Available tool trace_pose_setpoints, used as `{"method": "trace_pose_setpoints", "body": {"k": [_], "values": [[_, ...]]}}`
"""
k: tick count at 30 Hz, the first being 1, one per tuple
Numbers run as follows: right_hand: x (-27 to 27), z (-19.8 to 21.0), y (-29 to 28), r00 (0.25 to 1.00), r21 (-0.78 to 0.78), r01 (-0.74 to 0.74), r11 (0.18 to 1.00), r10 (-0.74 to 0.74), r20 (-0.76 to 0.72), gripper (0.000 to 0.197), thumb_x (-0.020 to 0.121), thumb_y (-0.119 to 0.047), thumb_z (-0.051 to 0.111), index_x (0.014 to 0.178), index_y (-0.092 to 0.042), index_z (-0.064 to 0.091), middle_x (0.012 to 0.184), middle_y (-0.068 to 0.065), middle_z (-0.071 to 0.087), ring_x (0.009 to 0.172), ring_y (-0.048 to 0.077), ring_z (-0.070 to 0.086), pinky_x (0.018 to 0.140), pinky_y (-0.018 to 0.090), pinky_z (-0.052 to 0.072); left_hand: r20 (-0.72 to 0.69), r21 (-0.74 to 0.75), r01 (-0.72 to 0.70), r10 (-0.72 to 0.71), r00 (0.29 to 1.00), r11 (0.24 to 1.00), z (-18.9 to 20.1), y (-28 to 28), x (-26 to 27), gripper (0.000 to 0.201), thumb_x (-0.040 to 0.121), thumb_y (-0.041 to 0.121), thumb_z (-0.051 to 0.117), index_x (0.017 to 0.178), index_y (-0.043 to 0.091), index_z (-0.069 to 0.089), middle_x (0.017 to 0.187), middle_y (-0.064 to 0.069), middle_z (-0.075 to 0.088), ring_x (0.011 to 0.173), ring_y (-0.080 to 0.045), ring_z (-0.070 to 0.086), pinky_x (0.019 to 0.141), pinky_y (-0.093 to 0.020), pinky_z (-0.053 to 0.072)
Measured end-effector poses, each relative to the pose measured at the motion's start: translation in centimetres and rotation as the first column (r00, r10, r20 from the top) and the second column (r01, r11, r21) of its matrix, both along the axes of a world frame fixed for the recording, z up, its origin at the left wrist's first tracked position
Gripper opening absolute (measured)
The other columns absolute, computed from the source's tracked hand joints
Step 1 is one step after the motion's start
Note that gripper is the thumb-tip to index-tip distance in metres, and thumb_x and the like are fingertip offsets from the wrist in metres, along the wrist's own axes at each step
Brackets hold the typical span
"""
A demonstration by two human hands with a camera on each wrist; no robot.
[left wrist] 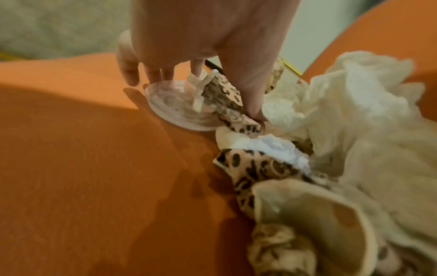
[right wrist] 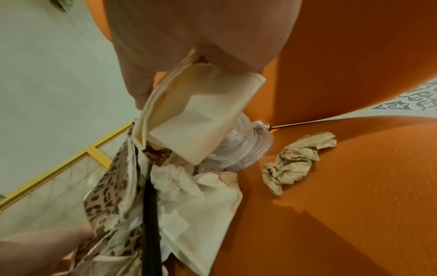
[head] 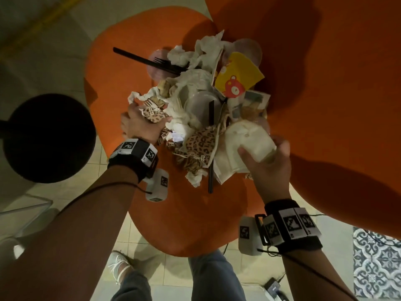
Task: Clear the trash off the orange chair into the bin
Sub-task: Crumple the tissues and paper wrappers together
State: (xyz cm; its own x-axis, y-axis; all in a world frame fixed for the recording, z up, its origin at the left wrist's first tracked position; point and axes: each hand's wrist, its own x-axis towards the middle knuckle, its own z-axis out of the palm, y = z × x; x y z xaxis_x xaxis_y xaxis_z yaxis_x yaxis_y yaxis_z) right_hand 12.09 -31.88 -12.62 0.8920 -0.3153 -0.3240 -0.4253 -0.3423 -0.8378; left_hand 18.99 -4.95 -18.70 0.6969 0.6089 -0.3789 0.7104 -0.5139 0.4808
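Observation:
A heap of trash lies on the orange chair [head: 184,213]: crumpled tissues [head: 184,55], a black fork [head: 152,61], a yellow bear card [head: 238,77], a clear cup [head: 201,101] and a black straw [head: 211,148]. My left hand [head: 138,121] pinches a leopard-print wrapper [head: 155,115] at the heap's left edge. In the left wrist view its fingertips [left wrist: 165,78] also touch a clear lid [left wrist: 170,114]. My right hand [head: 260,152] grips a cream paper bag [head: 249,135] at the heap's right side, thumb and fingers pinching its folded top [right wrist: 189,119]. The black bin [head: 47,137] stands left of the chair.
The chair's back [head: 325,61] rises behind and right of the heap. One crumpled brown napkin [right wrist: 295,158] lies apart on the seat. My legs and a shoe [head: 121,266] stand at the seat's front edge. A power adapter [head: 273,287] and patterned tiles [head: 377,257] are at lower right.

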Motion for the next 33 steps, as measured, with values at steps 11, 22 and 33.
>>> {"method": "trace_pose_setpoints", "body": {"k": [11,22,33], "values": [[4.2,-3.7,-0.7,0.96,0.021,-0.045,0.999,0.049,-0.275,0.067,0.063,-0.052,0.08,0.11,-0.016,0.048,0.105,-0.009,0.055,0.103,0.013,0.053,0.08,0.024,0.047,-0.004,-0.223,-0.001,0.0,1.0,0.975,0.0,1.0,0.0,0.063,0.066,0.029,0.08,0.118,0.006,0.052,0.111,-0.007,0.063,0.101,-0.023,0.059,0.086,-0.036,0.051],[3.1,-3.6,0.0,0.995,-0.157,0.018,0.987,-0.033,-0.092,0.083,0.048,-0.057,0.082,0.11,-0.013,0.049,0.101,-0.004,0.056,0.103,0.024,0.056,0.084,0.037,0.051,0.308,-0.457,-0.143,0.307,0.901,0.878,3.2,1.4,-1.2,0.04,0.07,0.021,0.081,0.099,0.004,0.06,0.084,0.0,0.069,0.072,-0.014,0.068,0.062,-0.027,0.056],[3.0,-2.7,0.6,0.996,0.022,0.054,0.998,-0.052,-0.073,0.078,0.055,-0.035,0.089,0.123,-0.022,0.052,0.119,-0.005,0.063,0.108,0.012,0.06,0.091,0.034,0.053,0.152,-0.609,0.172,-0.099,0.983,0.775,3.1,-3.3,-4.6,0.025,0.077,0.026,0.075,0.098,0.015,0.067,0.095,0.002,0.072,0.079,-0.002,0.069,0.07,-0.021,0.055]]}}
